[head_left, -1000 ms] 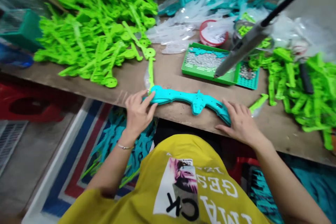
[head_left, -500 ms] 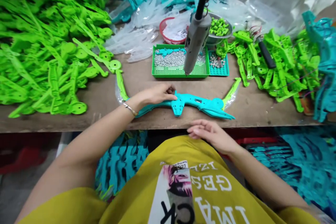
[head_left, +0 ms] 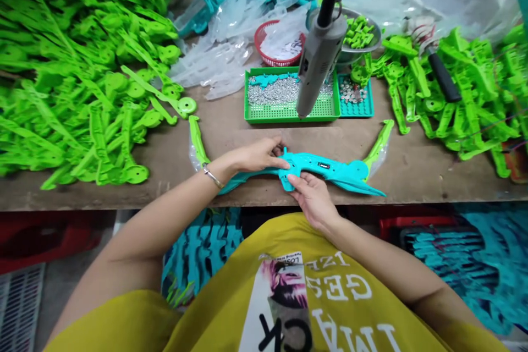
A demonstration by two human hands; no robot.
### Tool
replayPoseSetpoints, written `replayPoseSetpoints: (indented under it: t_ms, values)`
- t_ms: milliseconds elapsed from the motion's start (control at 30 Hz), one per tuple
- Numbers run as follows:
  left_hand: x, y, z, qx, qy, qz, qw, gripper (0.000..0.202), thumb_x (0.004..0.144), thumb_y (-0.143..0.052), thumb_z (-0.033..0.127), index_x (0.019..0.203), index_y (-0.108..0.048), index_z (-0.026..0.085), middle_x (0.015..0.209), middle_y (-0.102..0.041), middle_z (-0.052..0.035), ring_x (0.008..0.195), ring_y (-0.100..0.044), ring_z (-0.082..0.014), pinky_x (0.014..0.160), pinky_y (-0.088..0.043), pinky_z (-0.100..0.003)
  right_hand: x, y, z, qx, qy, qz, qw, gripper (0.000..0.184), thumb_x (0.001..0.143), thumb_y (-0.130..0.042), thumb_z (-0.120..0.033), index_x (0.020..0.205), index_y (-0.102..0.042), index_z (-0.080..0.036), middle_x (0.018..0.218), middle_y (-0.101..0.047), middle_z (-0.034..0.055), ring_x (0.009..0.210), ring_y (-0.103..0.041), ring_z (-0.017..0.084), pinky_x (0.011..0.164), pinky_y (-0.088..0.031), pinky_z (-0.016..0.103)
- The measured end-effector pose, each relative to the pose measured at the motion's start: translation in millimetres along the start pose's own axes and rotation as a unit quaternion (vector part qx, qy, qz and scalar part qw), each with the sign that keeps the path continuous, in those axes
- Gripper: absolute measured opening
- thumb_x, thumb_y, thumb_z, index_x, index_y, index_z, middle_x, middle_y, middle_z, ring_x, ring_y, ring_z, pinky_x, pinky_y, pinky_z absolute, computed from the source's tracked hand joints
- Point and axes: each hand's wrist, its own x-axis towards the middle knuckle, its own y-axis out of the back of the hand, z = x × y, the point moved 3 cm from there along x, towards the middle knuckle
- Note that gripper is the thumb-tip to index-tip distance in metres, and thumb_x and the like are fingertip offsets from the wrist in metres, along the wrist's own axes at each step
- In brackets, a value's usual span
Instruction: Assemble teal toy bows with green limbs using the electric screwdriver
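Note:
A turquoise toy bow with lime-green limb tips lies across the front of the workbench. My left hand grips it left of its middle, thumb on top and fingers curled behind. From the near side, my right hand pinches the bow's short central piece, thumb above and the other fingers partly hidden beneath. Straight over the far side of the bow hangs a grey electric screwdriver, which neither hand touches. Behind it sits a green tray of small silver screws.
Lime-green plastic parts heap up on the left, and more green parts on the right with a black-handled tool. A red basket, a metal bowl and a small turquoise tray stand behind. Turquoise parts are stacked below the bench edge.
My right hand has come up from beside my body and taken hold of the bow's central piece. My left hand has stayed on the bow. The view has shifted slightly.

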Motion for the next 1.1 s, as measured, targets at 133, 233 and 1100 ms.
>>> replayPoseSetpoints:
  t_ms: [133, 233, 1100]
  values:
    - [-1, -0.2, 6, 0.036, -0.001, -0.049, 0.998, 0.046, 0.076, -0.074, 0.047, 0.105, -0.062, 0.014, 0.086, -0.060, -0.0010, 0.078, -0.053, -0.0166, 0.070, -0.043, -0.028, 5, -1, 2, -0.019, 0.015, 0.003, 1.000, 0.050, 0.056, -0.093, -0.034, 0.098, -0.072, -0.017, 0.091, -0.078, 0.0033, 0.081, -0.069, 0.016, 0.080, -0.056, 0.031]
    - [-1, -1.5, 9, 0.038, -0.005, -0.098, 0.994, 0.046, 0.080, -0.068, 0.048, 0.109, -0.059, 0.014, 0.082, -0.055, 0.0008, 0.075, -0.049, -0.0151, 0.067, -0.039, -0.027, 8, -1, 3, -0.021, 0.034, 0.005, 0.999, 0.048, 0.057, -0.092, -0.035, 0.096, -0.071, -0.017, 0.091, -0.078, 0.0038, 0.081, -0.069, 0.015, 0.078, -0.055, 0.029]
    - [-1, 10.9, 11, 0.079, -0.005, -0.093, 0.993, 0.045, 0.079, -0.071, 0.043, 0.115, -0.060, 0.016, 0.087, -0.064, -0.0018, 0.075, -0.056, -0.0166, 0.065, -0.041, -0.024, 61, 34, -130, -0.620, -0.115, -0.268, 0.728, 0.046, 0.064, -0.079, -0.053, 0.093, -0.074, -0.016, 0.076, -0.072, 0.0009, 0.065, -0.058, 0.013, 0.059, -0.045, 0.025]
